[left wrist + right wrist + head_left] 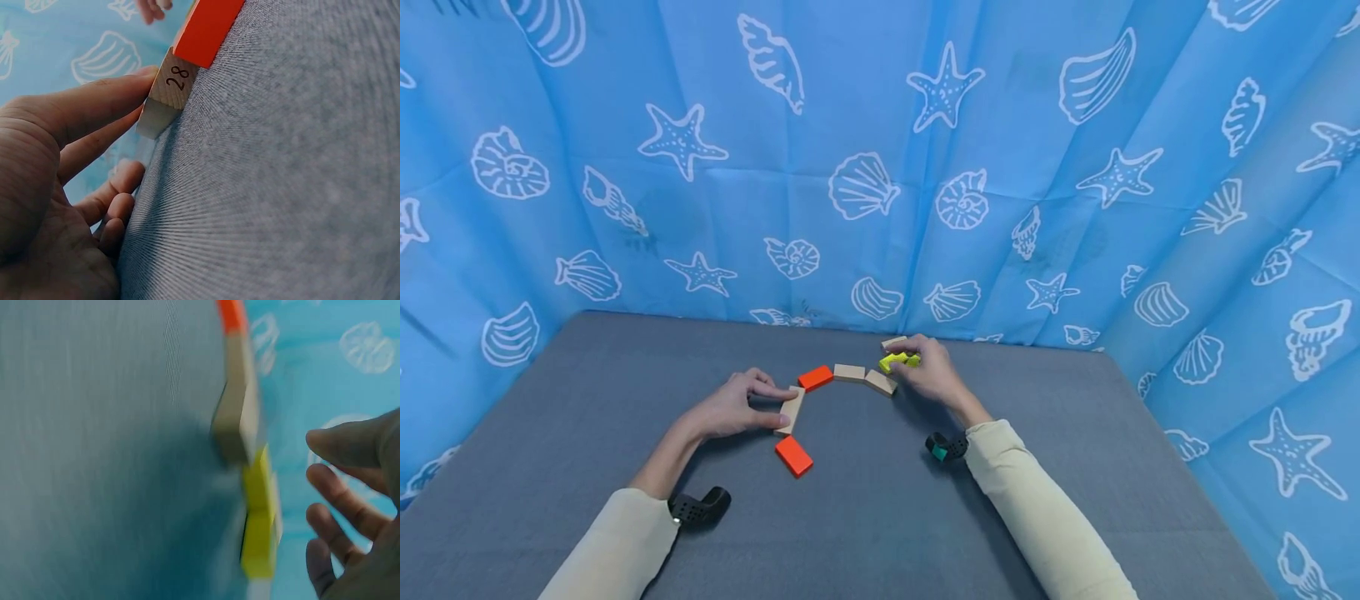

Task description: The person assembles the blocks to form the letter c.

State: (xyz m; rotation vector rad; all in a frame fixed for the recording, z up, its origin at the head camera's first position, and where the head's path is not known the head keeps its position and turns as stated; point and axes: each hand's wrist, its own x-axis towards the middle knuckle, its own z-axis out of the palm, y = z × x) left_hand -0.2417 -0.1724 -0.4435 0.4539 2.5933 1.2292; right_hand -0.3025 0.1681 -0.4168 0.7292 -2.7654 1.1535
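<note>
My left hand [730, 406] pinches a pale wooden block [792, 410] between thumb and fingers. The number 28 shows on this block [170, 87] in the left wrist view. One red block [793, 457] lies by its near end, another red block [816, 377] by its far end. Over two yellow blocks [892, 362] hovers my right hand [931, 369]. In the right wrist view its fingertips are apart from the yellow blocks [259, 540], with nothing between them. Two more wooden blocks [849, 372] continue the curved row toward the yellow ones.
Another pale block [893, 342] lies behind the yellow blocks, partly covered by the right hand. The grey tabletop [865, 533] carries all the blocks. A blue curtain [865, 242] with white shells and starfish hangs behind the table and along its right side.
</note>
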